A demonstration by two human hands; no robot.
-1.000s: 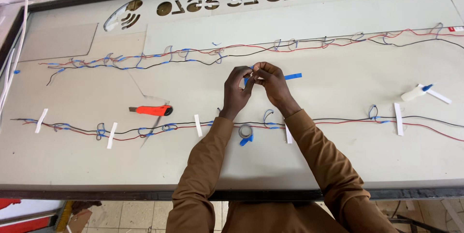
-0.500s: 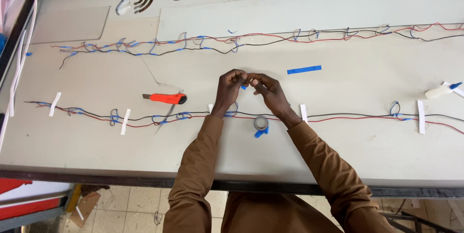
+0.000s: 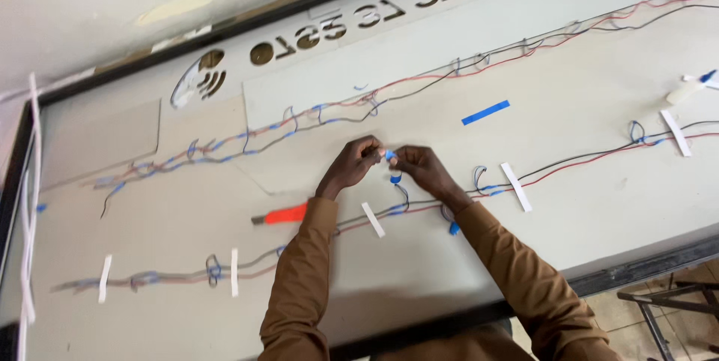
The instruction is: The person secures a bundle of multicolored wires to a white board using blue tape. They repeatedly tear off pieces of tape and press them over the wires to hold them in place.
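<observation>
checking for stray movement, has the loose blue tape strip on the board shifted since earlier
No. The blue tape strip lies between the upper wire run and lower wire run, right of the hands, as before; only the camera tilted.

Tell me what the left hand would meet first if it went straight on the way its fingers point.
The left hand points right, so it would probably meet the blue tape pinched between both hands, then the right hand just behind it.
</observation>
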